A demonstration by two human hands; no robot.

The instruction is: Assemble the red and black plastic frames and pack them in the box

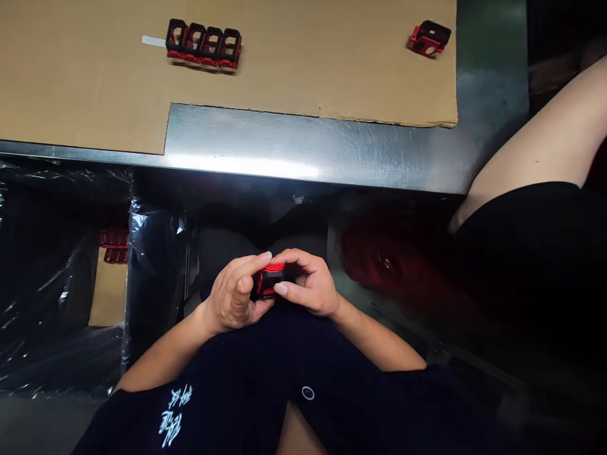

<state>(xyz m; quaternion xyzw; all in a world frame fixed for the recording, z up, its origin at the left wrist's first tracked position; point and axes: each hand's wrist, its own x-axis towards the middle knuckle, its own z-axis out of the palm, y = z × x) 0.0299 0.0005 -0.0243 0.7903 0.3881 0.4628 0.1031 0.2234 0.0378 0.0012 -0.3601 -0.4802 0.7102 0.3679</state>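
Observation:
My left hand (234, 294) and my right hand (308, 284) meet over my lap, below the table's edge. Both are closed around one small red and black plastic part (269, 280), fingers and thumbs pinching it from either side. On the cardboard sheet (85, 82) above, a row of several joined red and black parts (203, 44) lies next to a white strip (153, 41). A single red and black part (429, 38) sits at the far right of the cardboard.
The steel table (294, 148) runs across the top, its front edge bright. Black plastic bags (61, 272) hang at the left with red parts (114, 245) showing inside. Another person's arm and dark clothing (535, 189) are at the right.

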